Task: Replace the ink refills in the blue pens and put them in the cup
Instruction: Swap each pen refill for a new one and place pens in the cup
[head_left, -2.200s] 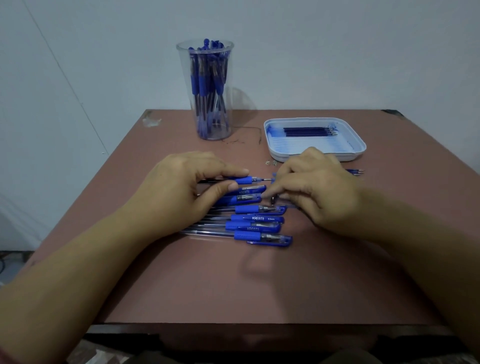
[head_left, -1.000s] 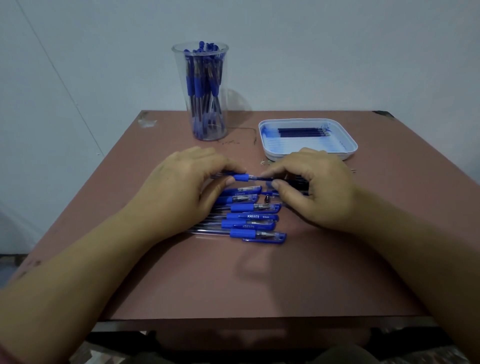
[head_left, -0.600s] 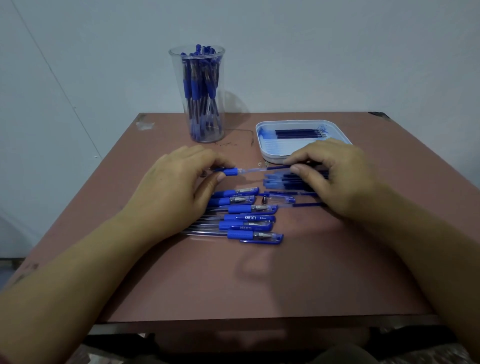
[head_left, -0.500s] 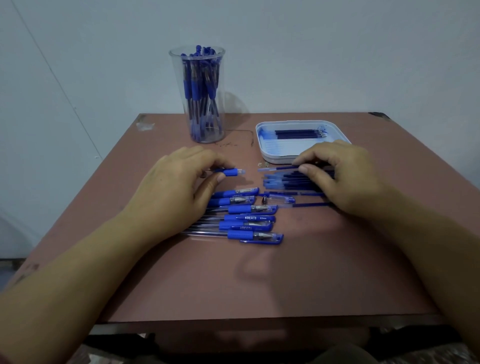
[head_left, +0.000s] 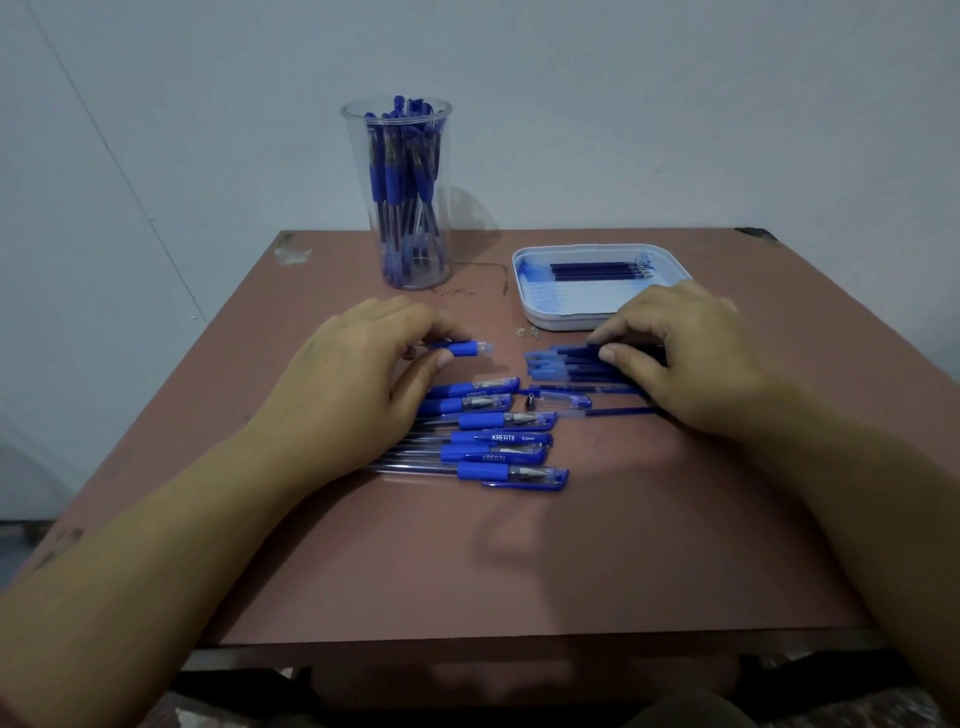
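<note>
two hands moved apart: my left hand (head_left: 363, 374) fingers still pinch the pen barrel (head_left: 464, 348), my right hand (head_left: 691, 358) fingers pinch the pulled-out refill (head_left: 576, 352) over loose refills (head_left: 550, 372) beside the tray (head_left: 550, 322); cup (head_left: 363, 150) behind.

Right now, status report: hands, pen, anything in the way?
Left hand grips pen barrel. Right hand pinches refill on loose pile beside tray. Nothing blocks cup; capped pens lie near left hand.

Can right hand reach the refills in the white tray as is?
Likely yes: tray sits open just beyond right hand, nothing over the tray refills; hand first must drop pinched refill.
</note>
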